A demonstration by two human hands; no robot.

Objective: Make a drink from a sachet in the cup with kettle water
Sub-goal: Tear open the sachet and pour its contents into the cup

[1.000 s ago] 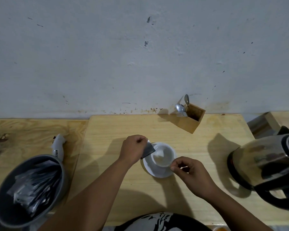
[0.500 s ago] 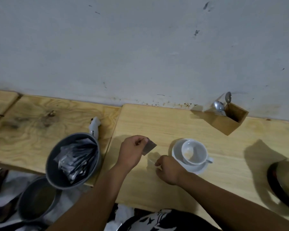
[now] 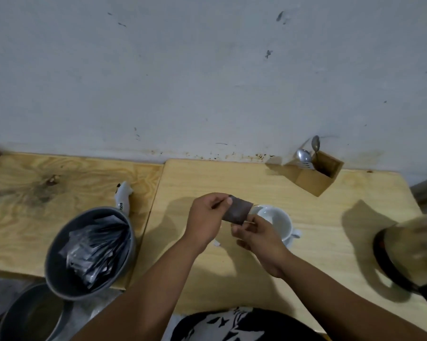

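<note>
Head view. The left hand point(image 3: 207, 217) pinches the upper left edge of a dark sachet point(image 3: 237, 209) between thumb and fingers; the right hand point(image 3: 255, 233) grips the sachet's lower right corner. The sachet is held above the wooden table point(image 3: 330, 217), just left of the white cup point(image 3: 276, 217), overlapping its rim in view. The cup sits on a white saucer point(image 3: 287, 242). Well right of the cup, at the frame edge, stands the blurred kettle point(image 3: 409, 252). Behind and right of the cup, a wooden cutlery holder point(image 3: 315, 175) carries spoons point(image 3: 303, 156). Far left of the cup, a grey bowl point(image 3: 60, 279) holds more sachets point(image 3: 97, 252).
</note>
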